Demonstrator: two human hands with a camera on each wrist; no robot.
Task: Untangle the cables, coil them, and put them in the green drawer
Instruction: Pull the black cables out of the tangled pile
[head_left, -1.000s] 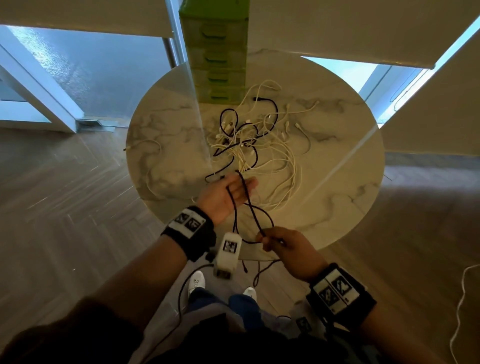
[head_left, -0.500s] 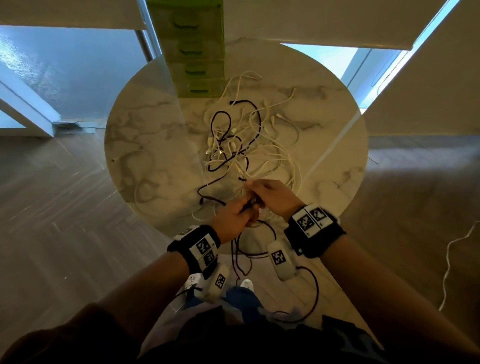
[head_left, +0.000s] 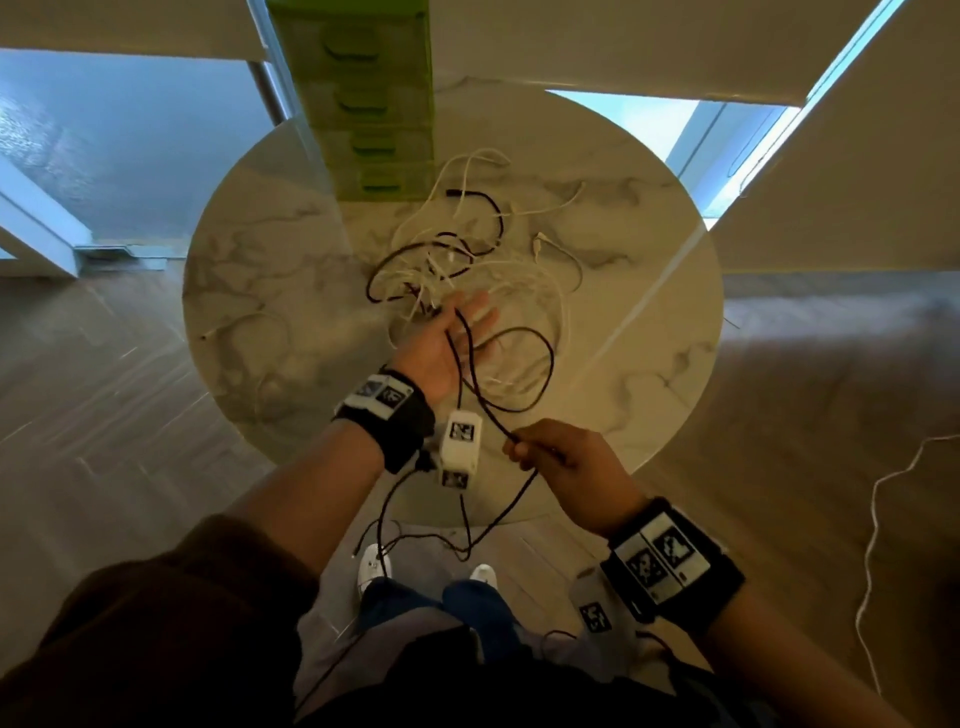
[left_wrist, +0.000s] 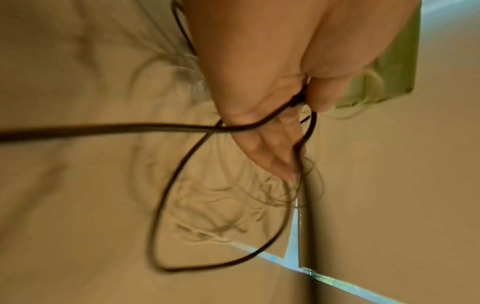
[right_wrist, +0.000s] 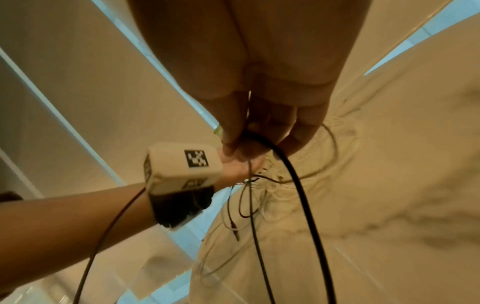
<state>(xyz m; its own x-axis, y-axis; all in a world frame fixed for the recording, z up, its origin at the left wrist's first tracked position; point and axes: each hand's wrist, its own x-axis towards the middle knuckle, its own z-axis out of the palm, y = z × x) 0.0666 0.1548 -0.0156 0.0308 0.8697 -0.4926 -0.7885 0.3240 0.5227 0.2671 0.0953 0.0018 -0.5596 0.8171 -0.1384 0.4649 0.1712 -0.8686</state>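
Fingers (head_left: 524, 451) around black cable (head_left: 540, 343)

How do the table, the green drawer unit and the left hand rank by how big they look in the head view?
1. table, by far the largest.
2. green drawer unit, cut off at the top edge.
3. left hand, smallest, though nearer the camera.

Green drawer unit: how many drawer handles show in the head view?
4, stacked on the green drawer unit: top handle, second handle, third handle, bottom handle. The unit's top is cropped; more may be hidden.
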